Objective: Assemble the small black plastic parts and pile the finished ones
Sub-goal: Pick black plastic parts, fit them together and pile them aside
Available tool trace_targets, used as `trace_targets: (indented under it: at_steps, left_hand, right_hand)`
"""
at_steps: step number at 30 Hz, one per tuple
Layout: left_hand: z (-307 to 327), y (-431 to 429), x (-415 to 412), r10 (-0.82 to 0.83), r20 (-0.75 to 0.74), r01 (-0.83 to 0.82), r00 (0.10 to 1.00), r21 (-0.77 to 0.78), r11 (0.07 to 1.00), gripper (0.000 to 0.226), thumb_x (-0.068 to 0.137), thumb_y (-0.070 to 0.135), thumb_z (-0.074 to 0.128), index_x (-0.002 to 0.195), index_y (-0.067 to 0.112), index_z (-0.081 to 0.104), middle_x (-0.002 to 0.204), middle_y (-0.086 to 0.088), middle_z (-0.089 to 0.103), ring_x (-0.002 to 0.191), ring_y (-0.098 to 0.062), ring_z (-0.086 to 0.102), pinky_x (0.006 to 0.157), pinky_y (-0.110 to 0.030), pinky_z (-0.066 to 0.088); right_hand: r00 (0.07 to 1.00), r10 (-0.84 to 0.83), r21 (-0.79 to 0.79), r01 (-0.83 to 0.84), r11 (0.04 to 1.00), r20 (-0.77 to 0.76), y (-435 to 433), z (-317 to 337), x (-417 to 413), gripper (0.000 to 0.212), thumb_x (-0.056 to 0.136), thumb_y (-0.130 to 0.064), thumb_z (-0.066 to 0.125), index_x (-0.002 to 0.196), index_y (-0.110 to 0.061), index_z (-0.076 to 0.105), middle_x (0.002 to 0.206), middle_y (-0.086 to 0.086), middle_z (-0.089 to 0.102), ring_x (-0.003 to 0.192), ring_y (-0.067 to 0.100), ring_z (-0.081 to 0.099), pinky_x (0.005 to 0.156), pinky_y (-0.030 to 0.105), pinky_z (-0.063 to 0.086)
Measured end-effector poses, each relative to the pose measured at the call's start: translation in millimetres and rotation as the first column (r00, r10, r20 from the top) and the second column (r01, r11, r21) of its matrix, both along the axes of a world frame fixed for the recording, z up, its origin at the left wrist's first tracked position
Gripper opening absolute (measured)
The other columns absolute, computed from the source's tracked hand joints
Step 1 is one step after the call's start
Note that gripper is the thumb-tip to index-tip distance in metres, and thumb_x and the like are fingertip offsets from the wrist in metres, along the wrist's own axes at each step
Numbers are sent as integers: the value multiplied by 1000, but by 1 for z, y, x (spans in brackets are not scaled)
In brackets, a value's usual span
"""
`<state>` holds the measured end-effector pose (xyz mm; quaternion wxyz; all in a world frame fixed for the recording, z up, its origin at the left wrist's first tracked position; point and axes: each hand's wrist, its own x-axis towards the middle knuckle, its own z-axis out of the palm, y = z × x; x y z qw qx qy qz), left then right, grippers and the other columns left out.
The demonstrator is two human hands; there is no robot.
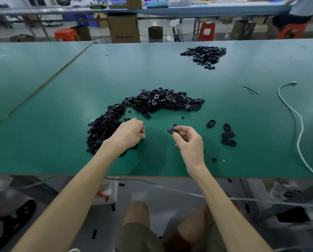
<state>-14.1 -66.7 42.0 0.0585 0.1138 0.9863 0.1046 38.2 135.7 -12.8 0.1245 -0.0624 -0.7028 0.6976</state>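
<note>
Nearest of all, just behind the right wrist, a small black round piece [214, 159] and a pale ring [223, 160] lie on the green table [61, 151].

The right hand [188, 142] is raised a little off the surface. Its thumb and fingertips [179, 128] pinch one black oval part [172, 131], which juts out to the left of them, towards the other hand.

The left hand [128, 133] sits knuckles up. Its fingers [142, 136] are curled down onto the table and the tips are tucked out of sight, so I cannot tell whether they grip anything.

A heap of small round pieces [103, 130] spreads directly left of those curled fingers and passes under the wrist. To the right of the pinching fingers, apart from them, four loose ovals [228, 134] lie scattered.

Beyond both sets of fingertips a heap of oval shells [163, 100] arcs across the table, joining the round pieces at its left end. A few stray bits dot the gap between that arc and the fingers.

Farther right, a white cable [300, 128] snakes along the table and off its near edge.

Well past the right hand's fingers, near the far edge of the table, sits a separate pile of black parts [204, 54].

Behind the table stand a cardboard box [123, 29] and a red stool [207, 30] on the floor.
</note>
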Motion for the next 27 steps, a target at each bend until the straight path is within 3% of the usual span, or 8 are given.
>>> trace_targets:
  at_steps: [4,7,10,13,16,20,27]
  left_hand:
    - [-5,8,1,-25,-47,24,999,-18,1000,4,105,12,51,105,8,52,109,-8,52,103,-28,50,89,-37,39]
    - [-5,15,2,-32,-84,32,996,4,999,4,103,5,49,103,8,51,104,-7,51,101,-28,50,87,-36,35]
    - [-2,19,3,22,-55,-11,998,194,981,9,104,3,45,99,12,47,98,-1,54,90,-24,50,76,-37,37]
    - [3,32,5,78,82,-111,994,564,818,14,108,11,44,95,16,46,92,3,68,72,-15,59,61,-28,40]
    - [6,52,7,23,94,-86,995,750,656,17,106,7,49,92,16,47,82,0,72,59,-12,64,55,-19,41]
    - [0,71,9,-48,99,-55,994,826,561,15,101,5,59,90,13,54,78,-3,71,59,-9,65,52,-15,43]
    - [-31,68,17,68,176,-188,982,914,359,8,95,12,69,95,6,65,73,-1,72,60,-8,61,55,-22,44]
  right_hand:
    - [1000,-1,0,1,1000,-3,0,0,1,14,96,-9,70,106,-19,71,96,-4,73,83,-3,65,68,18,54]
    - [1000,-3,7,3,1000,-4,-1,1,0,15,95,-8,70,105,-20,71,96,-4,73,83,-2,66,68,18,54]
    - [1000,-5,10,5,1000,-4,0,1,0,15,95,-8,70,105,-19,71,97,-4,73,83,-1,66,68,19,54]
    - [1000,-7,27,7,1000,-8,0,1,0,15,95,-9,71,107,-18,71,96,-5,73,84,-1,66,72,23,57]
    - [1000,-7,46,7,999,-9,0,2,0,15,95,-10,72,107,-18,72,97,-6,75,86,0,68,83,27,59]
    - [1000,-8,40,8,999,-5,0,3,1,14,96,-10,71,107,-18,71,98,-4,76,88,5,70,86,31,59]
    - [999,-34,51,34,998,6,0,3,2,14,95,-11,72,108,-14,72,96,-3,75,86,6,70,84,35,61]
